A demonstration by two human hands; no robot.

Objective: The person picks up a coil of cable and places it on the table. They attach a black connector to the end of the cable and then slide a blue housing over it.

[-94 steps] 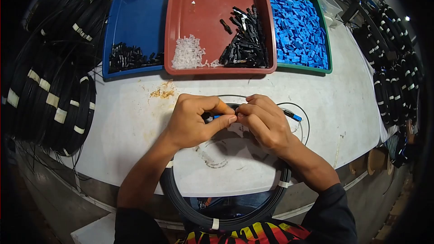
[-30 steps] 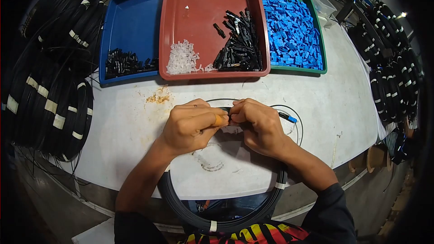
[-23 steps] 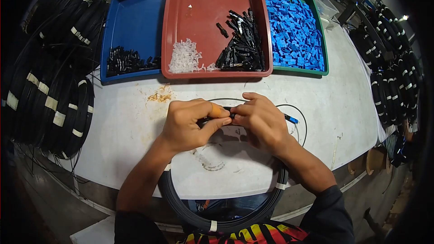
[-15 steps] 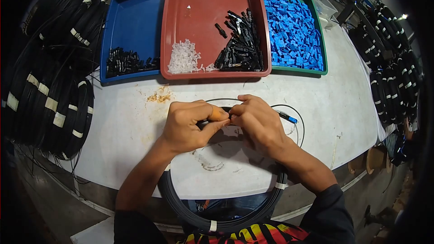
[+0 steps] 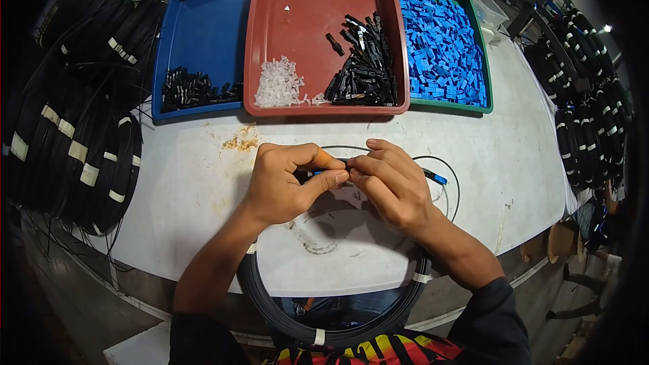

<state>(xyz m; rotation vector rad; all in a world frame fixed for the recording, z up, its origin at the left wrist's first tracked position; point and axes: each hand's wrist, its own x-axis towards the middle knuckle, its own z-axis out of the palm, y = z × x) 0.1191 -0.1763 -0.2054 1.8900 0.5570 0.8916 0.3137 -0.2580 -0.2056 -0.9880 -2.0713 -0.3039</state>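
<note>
My left hand (image 5: 287, 182) is closed in a pinch on a dark cable connector, with a bit of blue showing by its fingers; an orange wrap covers one finger. Against it, the fingertips of my right hand (image 5: 392, 186) pinch the same small dark piece, mostly hidden by the fingers. A coil of black cable (image 5: 253, 280), bound with white tape, lies under my forearms and hangs over the table's near edge. Just beyond my right hand, a black connector with a blue tip (image 5: 435, 176) rests on the table beside a thin loop of cable.
Across the back stand a blue tray (image 5: 203, 30) with black parts, a red tray (image 5: 304, 0) with clear and black pieces, and a green tray (image 5: 488, 98) of blue connectors. Cable coils (image 5: 67, 155) stack at left, more coils (image 5: 588, 122) at right. Orange crumbs (image 5: 241, 140) dot the white table (image 5: 514, 182).
Both hands stay together at nearly the same spot, their fingers shifting slightly on the piece. Some blue now shows by the left hand. The whole view has moved a little.
</note>
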